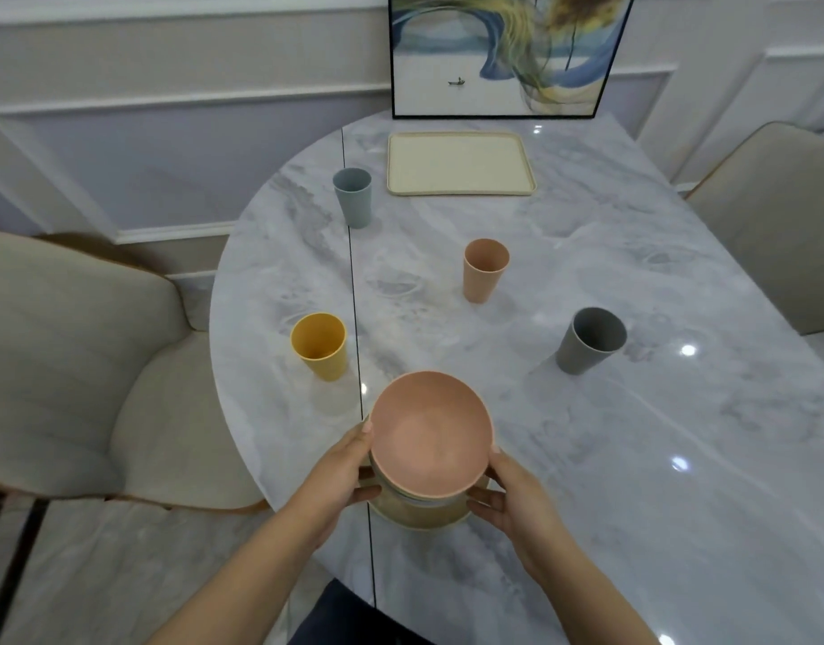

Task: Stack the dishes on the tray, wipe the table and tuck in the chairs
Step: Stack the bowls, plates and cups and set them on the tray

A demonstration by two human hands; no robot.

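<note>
A stack of bowls with a pink bowl point(431, 435) on top sits over a yellow plate point(414, 519) near the table's front edge. My left hand point(344, 472) grips the stack's left side and my right hand point(503, 495) grips its right side. A cream tray point(461, 164), with nothing on it, lies at the far end of the marble table point(587, 412). Four cups stand upright on the table: yellow point(319, 345), blue-grey point(352, 196), peach point(485, 270) and dark grey point(590, 339).
A beige chair point(74, 365) stands pulled out at the left and another beige chair point(773, 216) at the right. A framed painting point(503, 53) leans against the wall behind the tray.
</note>
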